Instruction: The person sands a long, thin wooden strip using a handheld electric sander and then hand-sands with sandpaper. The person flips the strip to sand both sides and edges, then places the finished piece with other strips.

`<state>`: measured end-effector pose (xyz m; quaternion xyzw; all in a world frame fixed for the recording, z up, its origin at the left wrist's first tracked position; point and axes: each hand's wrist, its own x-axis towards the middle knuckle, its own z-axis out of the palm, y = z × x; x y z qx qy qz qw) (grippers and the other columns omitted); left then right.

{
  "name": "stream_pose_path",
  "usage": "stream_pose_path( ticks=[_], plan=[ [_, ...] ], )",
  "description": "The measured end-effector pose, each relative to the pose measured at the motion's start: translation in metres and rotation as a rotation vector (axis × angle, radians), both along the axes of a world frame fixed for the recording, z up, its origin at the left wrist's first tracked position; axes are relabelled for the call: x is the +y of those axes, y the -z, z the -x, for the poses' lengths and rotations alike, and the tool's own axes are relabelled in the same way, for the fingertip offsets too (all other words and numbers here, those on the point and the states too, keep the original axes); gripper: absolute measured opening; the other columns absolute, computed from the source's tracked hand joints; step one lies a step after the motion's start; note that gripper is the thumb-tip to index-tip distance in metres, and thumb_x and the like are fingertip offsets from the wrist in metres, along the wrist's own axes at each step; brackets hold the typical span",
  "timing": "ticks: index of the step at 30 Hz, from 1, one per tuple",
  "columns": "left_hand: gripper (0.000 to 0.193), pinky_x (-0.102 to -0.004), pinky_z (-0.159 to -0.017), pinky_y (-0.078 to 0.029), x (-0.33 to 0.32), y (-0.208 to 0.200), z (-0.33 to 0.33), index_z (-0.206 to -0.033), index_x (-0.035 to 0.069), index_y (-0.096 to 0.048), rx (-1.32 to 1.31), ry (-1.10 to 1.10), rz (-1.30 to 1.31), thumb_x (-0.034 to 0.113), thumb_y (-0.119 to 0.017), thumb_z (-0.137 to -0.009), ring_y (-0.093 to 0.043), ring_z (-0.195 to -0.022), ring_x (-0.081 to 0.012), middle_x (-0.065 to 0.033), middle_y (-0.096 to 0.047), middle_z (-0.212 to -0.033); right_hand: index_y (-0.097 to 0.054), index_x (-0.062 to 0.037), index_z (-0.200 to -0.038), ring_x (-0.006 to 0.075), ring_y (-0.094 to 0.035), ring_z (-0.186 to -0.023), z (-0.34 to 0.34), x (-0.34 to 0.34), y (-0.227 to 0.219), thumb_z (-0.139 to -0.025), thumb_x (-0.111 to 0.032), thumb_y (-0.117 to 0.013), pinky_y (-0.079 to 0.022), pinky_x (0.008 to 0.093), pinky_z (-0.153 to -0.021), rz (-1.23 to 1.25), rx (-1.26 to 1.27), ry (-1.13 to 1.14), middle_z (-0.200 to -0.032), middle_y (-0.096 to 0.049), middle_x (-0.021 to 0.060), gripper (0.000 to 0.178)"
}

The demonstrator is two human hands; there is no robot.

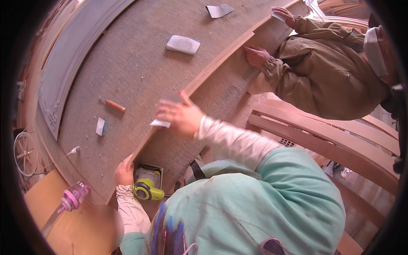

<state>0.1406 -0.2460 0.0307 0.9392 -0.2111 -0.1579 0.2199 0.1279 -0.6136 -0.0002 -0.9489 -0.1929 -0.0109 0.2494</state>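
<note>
A long, narrow wooden strip [223, 58] stretches diagonally across the bench from near me to the far right. My left hand [124, 172] grips its near end, fingers closed at the edge. Farther along, my right hand [182, 117], blurred by motion, holds a sheet of sandpaper [160, 123] against the strip. Part of the sheet sticks out under the fingers. Close to my left hand, a green electric sander [147, 188] lies on the bench by my body.
On the dusty bench [140, 55] lie a wrapped sandpaper block [182, 44], loose sandpaper [219, 11], a folded piece [101, 126] and an orange-handled tool [115, 106]. A co-worker's hands [256, 56] touch the strip's far part. Curved wooden pieces [327, 136] stand at right; a pink bottle [74, 195] is near left.
</note>
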Motion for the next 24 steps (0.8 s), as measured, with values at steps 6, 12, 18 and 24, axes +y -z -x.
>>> stream_pose_path(
  ticks=[6,12,18,24],
  plan=[
    [0.047,-0.0448,-0.078,-0.052,0.0,0.005,-0.004,-0.123,0.019,-0.067,0.024,0.007,0.002,0.054,-0.046,-0.1,-0.067,-0.095,-0.0385,-0.0167,-0.07,-0.102,-0.06,-0.0221,-0.132,0.0226,-0.044,-0.139,-0.056,-0.276,0.002,-0.094,-0.024,-0.053,-0.016,0.0629,-0.118,0.325,0.085,0.68,-0.146,-0.052,-0.0008,0.039],
    [0.047,-0.0449,-0.079,-0.052,-0.003,-0.004,0.0,-0.123,0.019,-0.067,0.03,-0.02,-0.006,0.054,-0.046,-0.099,-0.066,-0.096,-0.0383,-0.0159,-0.07,-0.104,-0.063,-0.0164,-0.126,0.0224,-0.047,-0.135,-0.048,-0.172,-0.009,-0.084,-0.028,-0.067,-0.03,0.0462,-0.117,0.453,0.096,0.441,-0.138,-0.057,0.005,0.043],
    [0.047,-0.0456,-0.08,-0.052,0.004,0.004,-0.001,-0.124,0.021,-0.067,0.032,-0.019,-0.016,0.054,-0.046,-0.099,-0.066,-0.097,-0.0385,-0.0156,-0.07,-0.105,-0.06,-0.0032,-0.126,0.0294,-0.051,-0.131,0.019,0.142,-0.004,-0.08,-0.023,-0.06,-0.013,0.0682,-0.117,0.042,-0.17,0.124,-0.133,-0.057,0.0134,0.05],
    [0.048,-0.0469,-0.078,-0.052,-0.002,-0.005,-0.001,-0.123,0.022,-0.067,0.038,-0.058,-0.024,0.057,-0.046,-0.098,-0.067,-0.095,-0.0393,-0.0154,-0.071,-0.103,-0.052,-0.0112,-0.14,0.0275,-0.035,-0.144,0.005,0.001,0.003,-0.078,-0.016,-0.062,-0.01,0.0629,-0.119,0.177,-0.119,0.31,-0.15,-0.046,0.0109,0.063]
  ],
)
